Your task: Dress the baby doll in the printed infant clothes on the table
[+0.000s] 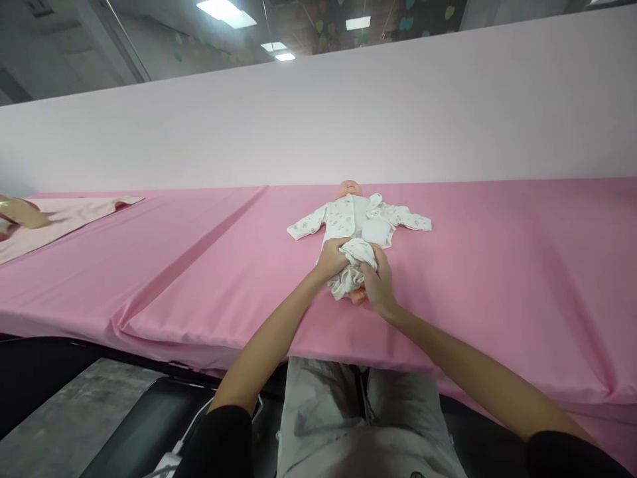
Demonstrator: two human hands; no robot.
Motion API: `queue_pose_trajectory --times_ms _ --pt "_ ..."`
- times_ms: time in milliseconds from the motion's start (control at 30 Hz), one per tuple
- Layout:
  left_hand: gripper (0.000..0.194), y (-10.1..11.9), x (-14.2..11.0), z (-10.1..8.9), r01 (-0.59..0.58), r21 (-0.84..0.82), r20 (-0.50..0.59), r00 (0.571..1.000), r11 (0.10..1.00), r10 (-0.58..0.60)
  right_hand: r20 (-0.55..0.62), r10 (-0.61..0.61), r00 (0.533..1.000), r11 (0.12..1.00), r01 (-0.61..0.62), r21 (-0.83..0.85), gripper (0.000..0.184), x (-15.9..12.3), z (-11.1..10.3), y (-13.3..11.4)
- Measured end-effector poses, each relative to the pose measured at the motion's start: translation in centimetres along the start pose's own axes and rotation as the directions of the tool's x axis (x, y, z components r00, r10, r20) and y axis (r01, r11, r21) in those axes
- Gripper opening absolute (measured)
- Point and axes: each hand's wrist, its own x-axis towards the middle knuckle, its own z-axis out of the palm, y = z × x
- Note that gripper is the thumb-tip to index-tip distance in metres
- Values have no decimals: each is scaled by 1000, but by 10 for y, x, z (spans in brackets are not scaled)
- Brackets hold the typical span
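A baby doll (350,188) lies on its back, its head toward the wall. It wears a white printed baby jacket (341,218), the sleeves spread out to both sides. Bunched white baby pants (358,255) surround the doll's lower body, and a bare foot (358,296) shows below the cloth. My left hand (334,257) is closed on the left side of the bunched pants. On the other side, my right hand (379,279) grips the same cloth near the doll's leg. The doll's legs are mostly hidden by cloth and hands.
A pink sheet (472,285) with creases covers the table. At the far left, part of another doll (22,212) rests on a pale pink cloth (74,216). A white wall (318,126) stands behind. Below the table edge are a black chair (149,418) and a white cable (192,425).
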Motion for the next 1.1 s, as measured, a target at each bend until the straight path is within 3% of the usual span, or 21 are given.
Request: queue_pose_trajectory --times_ms 267,367,467,533,633,733,967,1100 --pt "14 0 5 -19 34 -165 212 977 986 2 10 40 999 997 -40 63 44 -1 -2 -4" --pt "22 0 3 -14 21 -165 150 989 986 4 32 -19 999 1000 18 26 42 -3 -1 -3" --pt "23 -4 2 -5 26 -179 61 998 983 -15 41 -61 997 997 63 -49 54 -4 2 -2" --pt "21 -6 1 -1 20 -166 36 999 986 -14 35 -47 998 995 50 -90 60 -4 3 -2" --pt "20 -5 0 0 -11 -110 20 1000 994 13 19 -3 1000 996 5 -94 51 -1 2 -2" --pt "21 -2 0 -3 10 -114 21 1000 993 -7 7 8 1000 999 -8 -44 43 2 -1 -3" --pt "28 -7 8 -13 101 -236 144 987 966 -69 -1 24 1000 997 -23 79 53 5 -5 1" --pt "23 -10 8 -13 125 -276 131 987 953 -92 64 -10 998 1000 8 25 50 4 -4 -3"
